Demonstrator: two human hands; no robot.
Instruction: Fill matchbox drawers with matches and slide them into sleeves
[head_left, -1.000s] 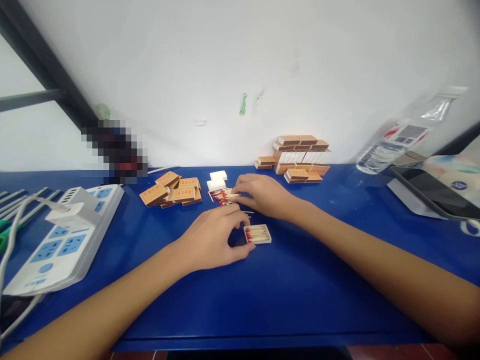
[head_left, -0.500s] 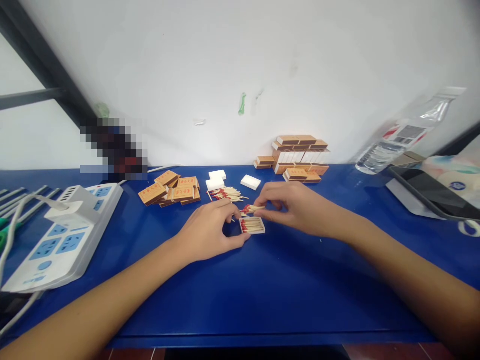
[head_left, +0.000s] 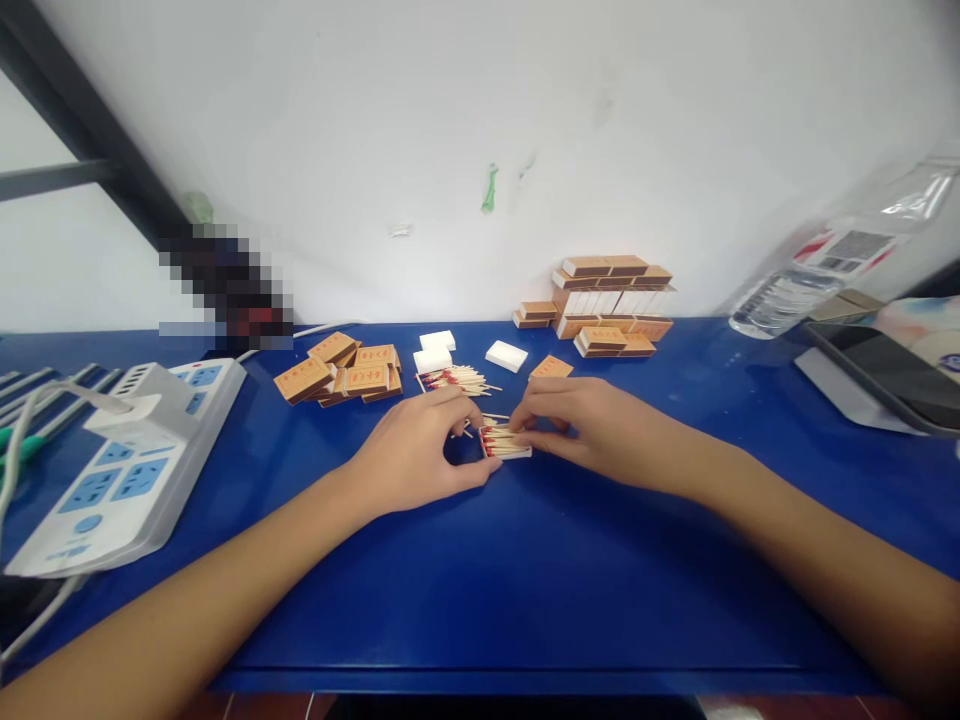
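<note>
A small white matchbox tray lies on the blue table, filled with red-headed matches. My left hand grips its left end between thumb and fingers. At the right end, my right hand pinches some matches that lie in the tray; its fingertips partly cover them. Just behind is a loose pile of matches, with a few strays between it and the tray. Beyond my right hand lies an orange matchbox cover, partly hidden by the hand.
White trays sit behind the match pile. Orange matchboxes are heaped at left, and more form a stack by the wall. A power strip is at far left. On the right are a plastic bottle and a phone.
My right hand has lowered the bunch of matches from above the tray down into it. The orange cover behind that hand now shows. My left hand keeps its grip; the view has shifted slightly.
</note>
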